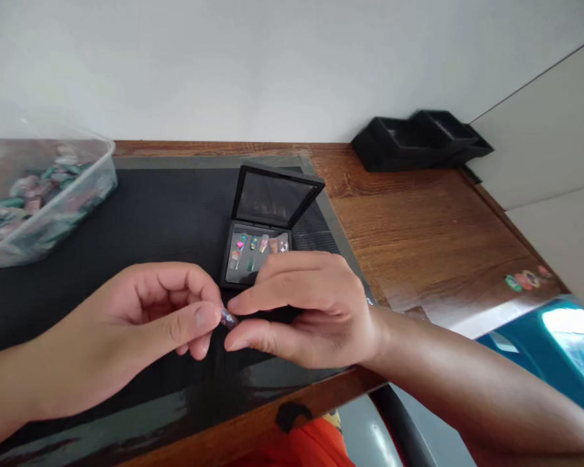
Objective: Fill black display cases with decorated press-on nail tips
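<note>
Before tub [80, 217] and part-blocked case [261, 224], left fingers [192, 325] tight on false nail [228, 318], right fingers [277, 293] parted round it

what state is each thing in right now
piece, pinched in left hand
right hand, thumb and forefinger parted at the piece, touch unclear
case, open, lid raised, nails inside
tub, partly filled with small items
trays, overlapping
mat, lying flat
</note>
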`<state>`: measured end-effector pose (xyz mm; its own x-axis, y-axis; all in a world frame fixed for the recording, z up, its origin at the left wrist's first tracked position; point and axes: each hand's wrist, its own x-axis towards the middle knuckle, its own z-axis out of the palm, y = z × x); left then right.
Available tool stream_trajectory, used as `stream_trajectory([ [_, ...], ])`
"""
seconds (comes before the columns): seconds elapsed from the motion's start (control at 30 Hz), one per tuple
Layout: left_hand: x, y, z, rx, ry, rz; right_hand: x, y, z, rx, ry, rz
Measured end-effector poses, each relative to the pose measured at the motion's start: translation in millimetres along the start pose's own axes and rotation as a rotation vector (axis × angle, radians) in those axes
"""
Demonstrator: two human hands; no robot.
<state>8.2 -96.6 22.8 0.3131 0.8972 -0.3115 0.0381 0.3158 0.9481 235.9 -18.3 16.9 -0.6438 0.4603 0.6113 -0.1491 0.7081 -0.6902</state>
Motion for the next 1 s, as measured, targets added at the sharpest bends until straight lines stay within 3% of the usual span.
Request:
stream_trajectory([
  [0.1, 1.2, 1.5, -0.8, 0.008, 0.005, 0.006, -0.1, -0.1, 2.7, -0.003, 0.028, -0.003],
  [0.37, 1.7, 3.7, 5.0, -0.04, -0.069, 0.017, 0.3, 1.4, 0.6, -0.047, -0.048, -0.052],
  [0.7, 5.7, 1.2, 0.4, -0.05, -0.037, 0.062, 1.1, 0.9, -0.4, -0.088, -0.009, -0.078],
  [1.0, 2.3, -17.8, -4.8, -0.165, -0.017, 0.042, -1.7, -0.4, -5.5, -0.059, -0.059, -0.026],
])
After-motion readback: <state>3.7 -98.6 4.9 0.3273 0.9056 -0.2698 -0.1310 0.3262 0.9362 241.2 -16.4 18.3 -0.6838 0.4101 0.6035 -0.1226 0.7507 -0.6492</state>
